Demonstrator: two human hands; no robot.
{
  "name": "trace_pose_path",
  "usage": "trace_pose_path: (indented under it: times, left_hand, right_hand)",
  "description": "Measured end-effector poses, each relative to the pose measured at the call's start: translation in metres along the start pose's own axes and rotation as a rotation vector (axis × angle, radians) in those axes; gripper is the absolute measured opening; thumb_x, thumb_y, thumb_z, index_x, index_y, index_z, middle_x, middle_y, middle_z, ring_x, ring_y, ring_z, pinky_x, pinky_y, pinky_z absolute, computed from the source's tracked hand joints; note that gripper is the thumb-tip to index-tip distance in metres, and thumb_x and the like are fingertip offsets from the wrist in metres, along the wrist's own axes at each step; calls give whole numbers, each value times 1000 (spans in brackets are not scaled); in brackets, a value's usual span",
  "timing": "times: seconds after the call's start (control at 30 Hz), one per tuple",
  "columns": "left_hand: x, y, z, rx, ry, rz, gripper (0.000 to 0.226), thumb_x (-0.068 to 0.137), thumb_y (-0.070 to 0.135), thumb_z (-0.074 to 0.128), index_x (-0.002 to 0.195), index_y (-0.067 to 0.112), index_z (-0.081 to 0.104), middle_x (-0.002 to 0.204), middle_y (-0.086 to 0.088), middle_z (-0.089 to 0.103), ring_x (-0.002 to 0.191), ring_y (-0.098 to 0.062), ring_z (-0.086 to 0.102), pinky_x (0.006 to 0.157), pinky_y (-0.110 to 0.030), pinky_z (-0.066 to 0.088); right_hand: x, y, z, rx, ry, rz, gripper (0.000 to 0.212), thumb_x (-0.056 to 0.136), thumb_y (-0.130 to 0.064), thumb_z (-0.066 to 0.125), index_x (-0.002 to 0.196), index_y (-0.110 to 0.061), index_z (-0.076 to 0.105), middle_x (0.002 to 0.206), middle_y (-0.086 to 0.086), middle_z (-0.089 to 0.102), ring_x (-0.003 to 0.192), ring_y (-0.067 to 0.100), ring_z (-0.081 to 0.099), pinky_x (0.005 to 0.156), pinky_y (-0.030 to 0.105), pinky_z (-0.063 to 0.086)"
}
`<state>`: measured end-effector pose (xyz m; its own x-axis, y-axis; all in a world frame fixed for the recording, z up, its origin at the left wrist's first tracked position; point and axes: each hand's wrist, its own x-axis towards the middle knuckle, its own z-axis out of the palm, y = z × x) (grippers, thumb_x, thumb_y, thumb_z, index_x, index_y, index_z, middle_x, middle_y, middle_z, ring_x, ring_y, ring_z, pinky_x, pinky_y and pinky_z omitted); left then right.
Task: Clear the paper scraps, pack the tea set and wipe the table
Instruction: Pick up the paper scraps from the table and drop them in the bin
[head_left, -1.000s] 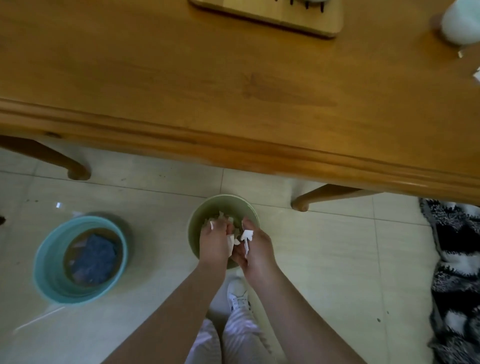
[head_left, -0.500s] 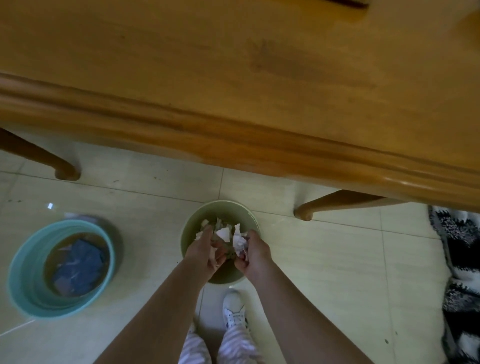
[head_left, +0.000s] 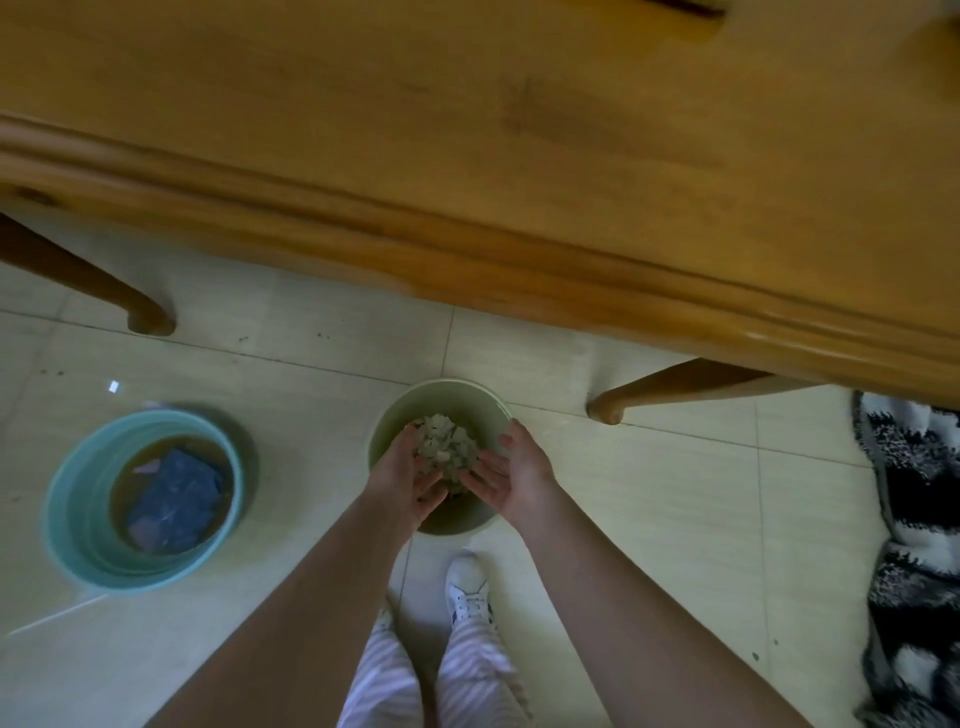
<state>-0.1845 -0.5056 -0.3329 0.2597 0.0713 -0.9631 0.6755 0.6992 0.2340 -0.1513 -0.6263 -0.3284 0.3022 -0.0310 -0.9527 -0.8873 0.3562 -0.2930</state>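
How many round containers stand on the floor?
2: a green bin with paper scraps under both open hands, and a teal basin to its left. Others may be hidden.

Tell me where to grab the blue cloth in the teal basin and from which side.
Come straight down from above: the teal basin has a wall all around, open only on top. Pinch the blue cloth at its raised upper corner, which seems to sit highest in the brownish water. Both the left hand and right hand look open over the green bin.

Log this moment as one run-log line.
step: scraps binned | left hand: open | right hand: open | white paper scraps: in round green plastic bin
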Motion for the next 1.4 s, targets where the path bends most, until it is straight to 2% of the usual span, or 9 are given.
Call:
trace_pose_path:
  times: [0.1, 0.2, 0.3, 0.37, 0.53, 0.83, 0.97, 1.1, 1.4]
  left_hand:
    - [-20, 5, -3, 94, -6, 7, 42, 96, 30, 55, 132, 10, 48, 128, -11, 55, 109, -27, 57, 90, -40, 47]
    - [-53, 12, -1, 213, 0, 15, 17, 97, 23, 54, 104, 8, 59, 106, -9, 64, 93, -23, 62, 90, -38, 49]
    - [-101, 21, 9, 347, -39, 43, 18, 96, 20, 53, 84, 10, 61, 79, -5, 66, 71, -17, 60, 73, -29, 50]
    - [-142, 30, 16, 375, -92, 66, 22, 97, 21, 51, 79, 11, 60, 67, -3, 64, 62, -14, 59, 62, -25, 48]
    - [-248, 56, 29, 414, -189, 146, 20, 99, 24, 45, 90, 15, 60, 86, -5, 63, 77, -17, 60, 73, -29, 51]
    - [-379, 85, 69, 519, -285, 316, 18, 94, 23, 49, 83, 19, 61, 83, -1, 57, 76, -14, 54, 75, -29, 48]
    - [-420, 92, 96, 562, -315, 363, 16, 94, 21, 51, 88, 15, 65, 94, -7, 60, 90, -19, 56, 92, -35, 49]
    - [-441, 95, 124, 558, -381, 450, 25, 97, 20, 47, 113, 16, 65, 112, -9, 66, 103, -22, 62, 96, -39, 49]
    - [-418, 82, 219, 649, -422, 587, 16, 95, 26, 54, 106, 24, 65, 107, -3, 69, 102, -19, 64, 94, -40, 52]
  right_hand:
    - [-25, 0, -1, -28, -86, 10, 43, 99, -36, 50, 130, -7, 50, 108, 15, 64, 106, 31, 62, 71, 39, 56]
    - [-59, -1, -1, -25, -162, 4, 34, 99, -34, 49, 120, -8, 56, 100, 14, 69, 97, 28, 66, 74, 37, 55]
    - [-104, -8, 5, -8, -216, 0, 29, 100, -32, 47, 110, -8, 60, 101, 15, 68, 93, 26, 66, 72, 34, 54]
    - [-139, -18, 12, -14, -235, -23, 27, 99, -31, 47, 106, -8, 62, 99, 15, 67, 87, 25, 65, 67, 33, 54]
    - [-230, -49, 24, 12, -267, -127, 23, 99, -29, 47, 103, -11, 61, 95, 13, 67, 84, 24, 65, 72, 32, 56]
    - [-351, -97, 25, 123, -337, -315, 22, 98, -29, 46, 96, -14, 62, 86, 10, 65, 75, 21, 65, 64, 26, 56]
    - [-388, -122, 17, 190, -359, -399, 20, 97, -27, 49, 96, -13, 64, 73, 7, 66, 63, 18, 68, 57, 25, 57]
    - [-409, -153, 5, 220, -373, -486, 20, 97, -26, 50, 99, -12, 65, 68, 6, 66, 62, 17, 67, 60, 26, 57]
    - [-383, -233, -47, 189, -334, -607, 22, 94, -25, 56, 106, -10, 66, 73, 8, 66, 67, 19, 66, 63, 29, 55]
